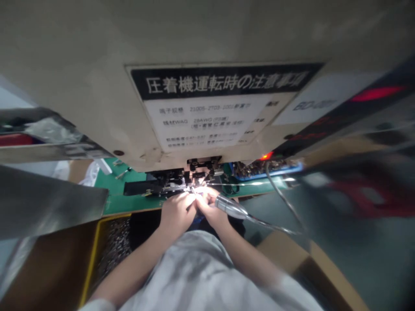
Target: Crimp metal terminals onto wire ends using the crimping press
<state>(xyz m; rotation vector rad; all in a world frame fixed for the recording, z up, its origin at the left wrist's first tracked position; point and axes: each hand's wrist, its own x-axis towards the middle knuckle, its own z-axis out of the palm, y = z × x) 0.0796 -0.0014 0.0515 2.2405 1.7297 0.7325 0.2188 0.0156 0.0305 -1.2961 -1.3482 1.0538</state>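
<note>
Close together at the mouth of a crimping machine (201,170), both my hands work under a bright light. My left hand (178,211) has its fingers pinched, and its fingertips meet those of my right hand (210,207). My right hand is also closed in a pinch. Something thin and pale shows at the fingertips, but glare and small size hide what it is. A silver lamp (231,207) on a flexible neck lies beside my right hand and shines on the fingers. Left of the fingertips runs a dark metal feed track (155,188).
The machine's beige housing with a printed notice (207,121) hangs over the green work surface (129,205). A blue tray (269,170) of small metal parts stands to the right. Below left is a yellow-rimmed bin (92,255); a cardboard box (285,250) is below right.
</note>
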